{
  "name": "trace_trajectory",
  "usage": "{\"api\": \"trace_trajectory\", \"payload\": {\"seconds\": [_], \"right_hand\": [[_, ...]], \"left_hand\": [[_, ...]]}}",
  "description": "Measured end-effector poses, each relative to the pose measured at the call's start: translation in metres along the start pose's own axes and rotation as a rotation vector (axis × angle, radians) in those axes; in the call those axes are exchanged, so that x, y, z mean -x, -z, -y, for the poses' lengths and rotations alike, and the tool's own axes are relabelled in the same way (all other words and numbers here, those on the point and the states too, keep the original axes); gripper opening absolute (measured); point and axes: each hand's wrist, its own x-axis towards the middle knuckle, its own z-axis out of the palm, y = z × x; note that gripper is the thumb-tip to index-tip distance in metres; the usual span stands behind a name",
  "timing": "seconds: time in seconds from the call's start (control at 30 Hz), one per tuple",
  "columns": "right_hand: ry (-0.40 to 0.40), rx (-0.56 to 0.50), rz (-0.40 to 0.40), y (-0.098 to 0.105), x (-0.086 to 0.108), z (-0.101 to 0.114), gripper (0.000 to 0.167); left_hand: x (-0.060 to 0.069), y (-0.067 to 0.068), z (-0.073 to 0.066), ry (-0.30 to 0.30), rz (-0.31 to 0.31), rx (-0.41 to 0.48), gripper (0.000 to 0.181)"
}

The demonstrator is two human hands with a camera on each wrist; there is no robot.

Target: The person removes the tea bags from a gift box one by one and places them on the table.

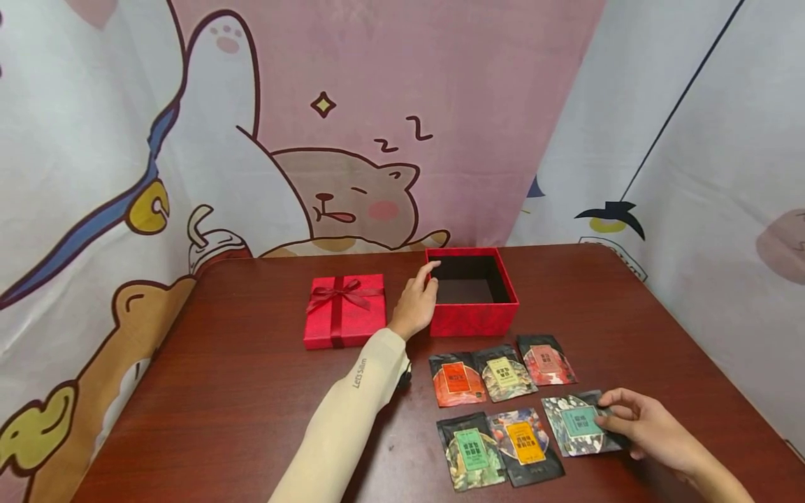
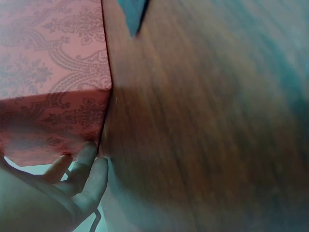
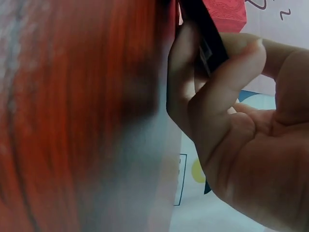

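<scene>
An open-topped red box (image 1: 472,320) with a dark inside stands at the back of the table. My left hand (image 1: 416,300) rests against its left side; in the left wrist view, extended fingers (image 2: 85,159) touch the patterned wall. At the front right, my right hand (image 1: 648,426) pinches the right edge of a dark packet with a teal label (image 1: 581,423). The right wrist view shows the packet's dark edge (image 3: 205,36) between thumb and fingers. Left of it lie a green-label packet (image 1: 472,453) and an orange-label packet (image 1: 527,446).
Behind these lie a red-orange packet (image 1: 458,379), a yellow-label packet (image 1: 504,373) and a pinkish-red packet (image 1: 546,360). A red lid (image 1: 321,321) with a ribbon bow sits left of the box on the brown table (image 1: 239,391). A printed curtain (image 1: 490,105) hangs behind.
</scene>
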Motion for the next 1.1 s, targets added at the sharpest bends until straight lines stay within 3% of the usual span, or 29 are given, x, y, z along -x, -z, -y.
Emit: {"api": "trace_trajectory", "payload": {"seconds": [0.1, 0.27, 0.43, 0.77, 1.1], "right_hand": [[0.014, 0.024, -0.010, -0.002, 0.000, 0.001, 0.036], [-0.015, 0.067, -0.101, -0.004, 0.003, 0.009, 0.053], [0.004, 0.081, -0.120, -0.005, 0.006, 0.012, 0.063], [0.073, 0.102, -0.130, -0.004, 0.009, 0.015, 0.061], [0.018, 0.127, -0.158, -0.004, 0.011, 0.020, 0.056]], "left_hand": [[0.000, 0.000, 0.000, 0.001, 0.000, -0.005, 0.045], [0.000, 0.001, -0.001, -0.001, 0.002, -0.001, 0.045], [0.001, 0.002, -0.001, 0.003, 0.008, -0.001, 0.044], [-0.002, 0.002, 0.002, -0.005, 0.008, -0.007, 0.045], [-0.001, 0.001, 0.003, -0.002, 0.003, -0.023, 0.044]]}}
